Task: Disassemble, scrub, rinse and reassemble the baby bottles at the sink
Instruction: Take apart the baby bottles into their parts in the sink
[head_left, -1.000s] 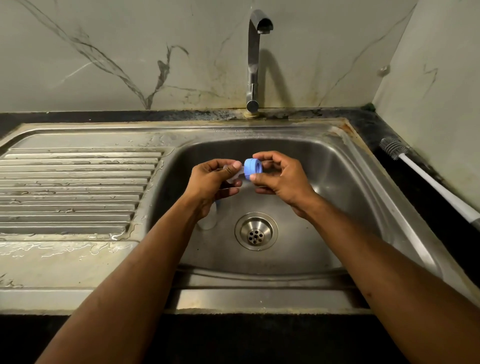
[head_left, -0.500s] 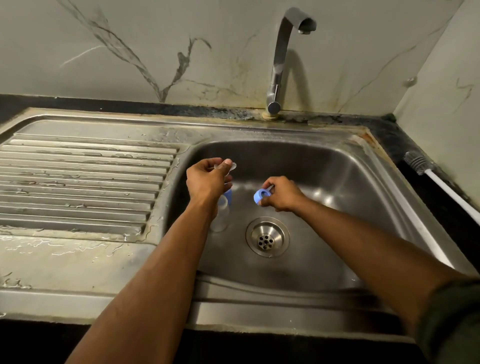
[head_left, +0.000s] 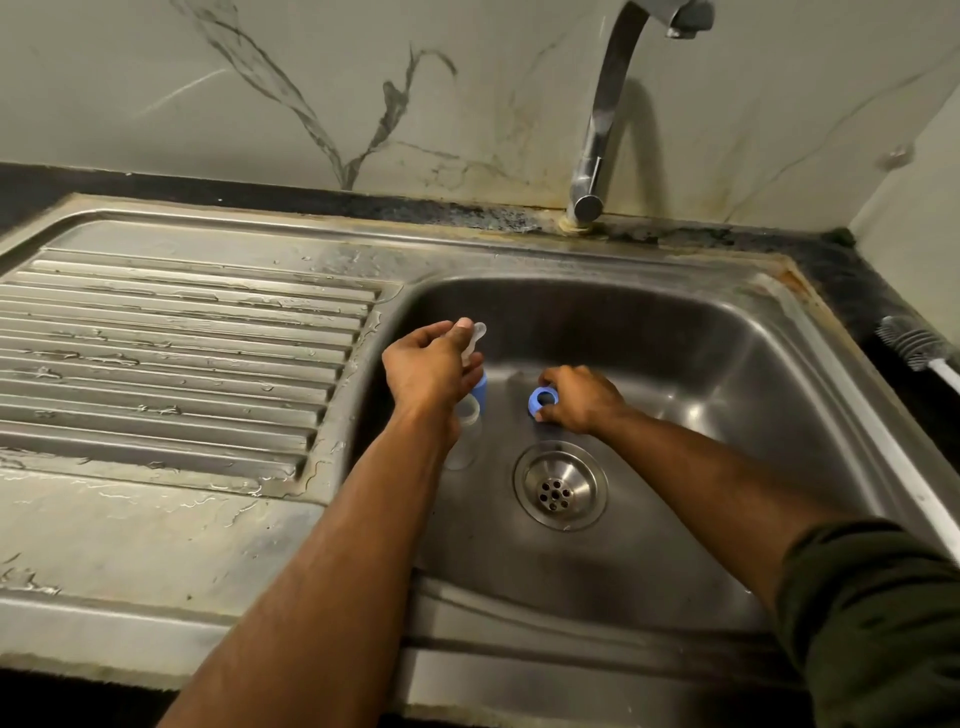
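Blue collar ring (head_left: 543, 399) sitting low in sink basin (head_left: 701, 364), at 12 o'clock from drain (head_left: 560, 486), right hand (head_left: 584, 397) pinching it. Left hand (head_left: 431, 366) pinching clear teat (head_left: 477, 335); bottle (head_left: 467, 431) beneath, possibly lying on basin floor. Brush (head_left: 911, 345) lying at 3 o'clock.

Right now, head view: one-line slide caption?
Over the sink, left hand pinches a clear teat; right hand holds the blue collar ring.

Clear silicone nipple (head_left: 475, 338), detached, was pinched above the basin's left side; blue screw ring (head_left: 543, 400), separate, was held tilted just behind the drain, opening facing up; a clear bottle (head_left: 467, 431) with blue collar stood upright in the basin, partly hidden.
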